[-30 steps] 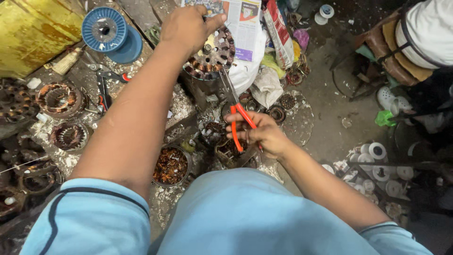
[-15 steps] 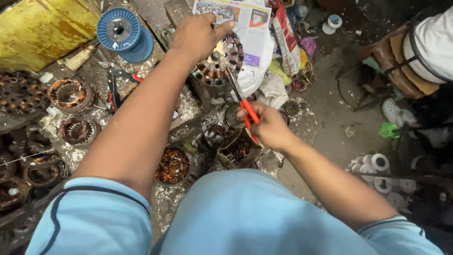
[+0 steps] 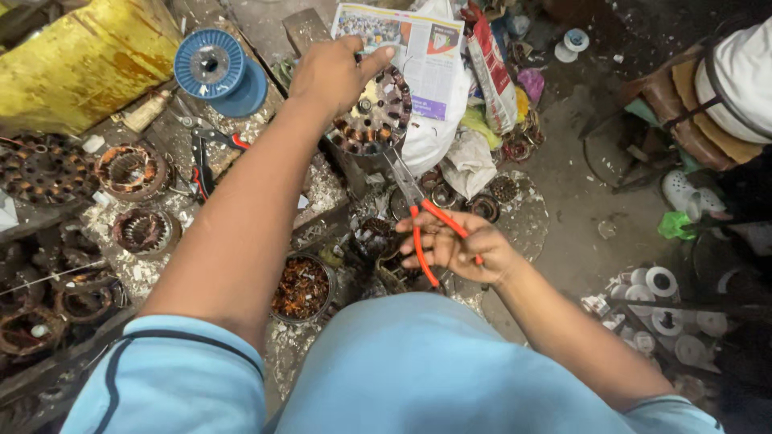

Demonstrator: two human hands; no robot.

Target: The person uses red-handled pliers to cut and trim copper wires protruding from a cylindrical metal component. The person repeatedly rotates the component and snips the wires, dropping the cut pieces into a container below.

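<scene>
We hold a round metal motor ring (image 3: 371,112) and red-handled pliers (image 3: 418,210).

Our left hand (image 3: 331,74) grips the ring's rim up high. Our right hand (image 3: 457,246) wraps the pliers' handles; their long metal nose points up at the ring. Behind lies a folded newspaper (image 3: 410,50). A blue spool (image 3: 211,64) sits left.

The left hand (image 3: 334,74) grips the rim of a round motor stator (image 3: 371,114), holding it up with its slotted face toward the camera. The right hand (image 3: 460,247) holds red-handled pliers (image 3: 418,210), handles spread between the fingers, the metal tip touching the stator's lower edge. Below sits a tin of copper wire scraps (image 3: 302,288). On the cluttered desk (image 3: 318,181) to the left lie more wound stators (image 3: 130,170), a blue wire spool (image 3: 211,64) and another red-handled tool (image 3: 203,157). A newspaper (image 3: 406,48) lies beyond the stator.
</scene>
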